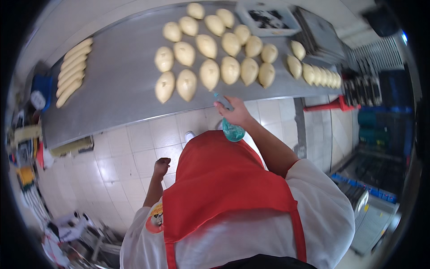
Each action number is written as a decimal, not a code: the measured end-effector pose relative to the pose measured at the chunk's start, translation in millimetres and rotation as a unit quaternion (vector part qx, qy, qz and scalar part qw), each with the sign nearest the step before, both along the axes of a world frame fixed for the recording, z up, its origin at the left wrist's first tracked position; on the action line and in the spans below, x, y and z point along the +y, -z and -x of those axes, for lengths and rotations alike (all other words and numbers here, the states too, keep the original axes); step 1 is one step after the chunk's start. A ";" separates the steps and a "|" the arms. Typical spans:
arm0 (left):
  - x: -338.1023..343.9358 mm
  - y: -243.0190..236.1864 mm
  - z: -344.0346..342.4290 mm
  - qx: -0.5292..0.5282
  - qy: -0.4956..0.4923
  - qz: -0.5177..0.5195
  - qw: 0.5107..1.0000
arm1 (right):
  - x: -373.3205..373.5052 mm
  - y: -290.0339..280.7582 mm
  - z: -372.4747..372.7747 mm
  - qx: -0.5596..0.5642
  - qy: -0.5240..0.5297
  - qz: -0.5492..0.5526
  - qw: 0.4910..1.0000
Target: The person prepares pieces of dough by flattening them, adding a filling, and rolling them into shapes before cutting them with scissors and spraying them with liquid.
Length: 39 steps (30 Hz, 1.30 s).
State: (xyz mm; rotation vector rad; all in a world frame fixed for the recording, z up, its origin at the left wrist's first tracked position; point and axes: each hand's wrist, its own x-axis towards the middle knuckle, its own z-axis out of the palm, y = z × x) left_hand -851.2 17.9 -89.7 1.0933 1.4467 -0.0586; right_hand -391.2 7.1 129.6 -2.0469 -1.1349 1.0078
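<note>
My right hand (237, 111) is wrapped round a spray bottle (233, 131) with a grey trigger head and a teal, see-through body. Its nozzle points at the table's front edge, close to the nearest row of dough pieces. My left hand (162, 166) hangs low at my side, away from the table, with its fingers curled and nothing visible in them. Several pale, oval dough pieces (209, 74) with pointed ends stand in rows on the metal table (121, 85). Long dough rolls (71, 71) lie side by side at the left end.
At the right end lies a row of smaller dough pieces (317, 76). A white plastic bin (267, 32) with dark and white contents stands at the back, beside stacked trays (320, 33). A blue container (41, 92) is off the left end. Equipment (376, 215) stands at lower right.
</note>
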 end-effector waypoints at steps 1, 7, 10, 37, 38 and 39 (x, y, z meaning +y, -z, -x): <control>7.6 2.3 -9.3 -0.004 0.002 -0.004 1.000 | -18.6 -3.6 -20.3 -0.028 0.038 -0.033 0.998; 46.3 -4.9 -86.4 -0.004 0.111 -0.067 0.992 | -102.3 -8.0 -162.5 -0.016 0.282 -0.058 0.958; 47.8 -33.5 -137.4 -0.005 0.154 -0.070 0.986 | -110.3 -2.0 -218.7 -0.056 0.258 -0.082 0.961; -15.8 -238.8 -716.5 -0.213 0.296 -0.378 0.851 | -204.1 -10.7 -568.0 -0.243 0.245 -0.151 0.926; -23.9 -236.1 -733.8 -0.242 0.304 -0.370 0.844 | -239.0 -9.8 -575.5 -0.273 0.298 -0.099 0.909; -33.9 -238.6 -753.6 -0.281 0.302 -0.334 0.847 | -271.0 -5.6 -587.3 -0.293 0.340 -0.071 0.891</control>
